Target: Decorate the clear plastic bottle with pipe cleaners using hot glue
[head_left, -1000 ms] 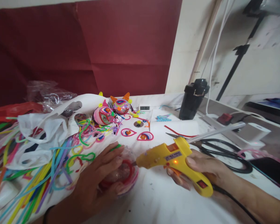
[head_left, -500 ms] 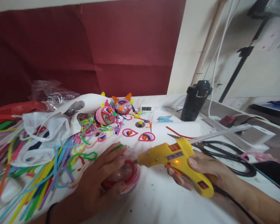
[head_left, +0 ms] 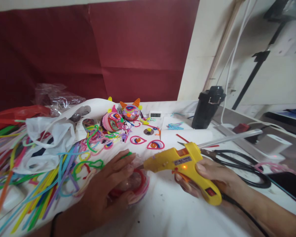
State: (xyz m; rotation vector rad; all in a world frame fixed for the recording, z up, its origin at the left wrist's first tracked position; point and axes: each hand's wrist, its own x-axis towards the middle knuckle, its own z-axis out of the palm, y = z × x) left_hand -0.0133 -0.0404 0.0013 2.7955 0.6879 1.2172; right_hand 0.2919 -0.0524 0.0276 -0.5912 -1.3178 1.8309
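Note:
My left hand [head_left: 113,184] is wrapped over a clear plastic ball [head_left: 129,186] trimmed with red and pink pipe cleaner, pressing it against the white table. In my right hand [head_left: 207,177] is a yellow hot glue gun [head_left: 185,164], its orange light lit and a clear glue stick [head_left: 232,138] poking out of the back. The gun's nozzle meets the red ring on the ball; whether glue is coming out I cannot tell. Behind the ball lie two pipe-cleaner eyes [head_left: 155,144] with orange centres. My left palm covers part of the ball.
Pipe cleaners [head_left: 39,191] heap on the left beside a white bag [head_left: 49,141]. Two decorated balls [head_left: 112,121] stand at the back near a small digital clock [head_left: 155,115]. On the right are a black bottle [head_left: 208,107], black-handled scissors [head_left: 244,164], a phone [head_left: 289,184] and a power strip [head_left: 251,146].
The glue gun has shifted slightly left, its nozzle moving a little up and left along the red ring. My left hand keeps its hold on the ball.

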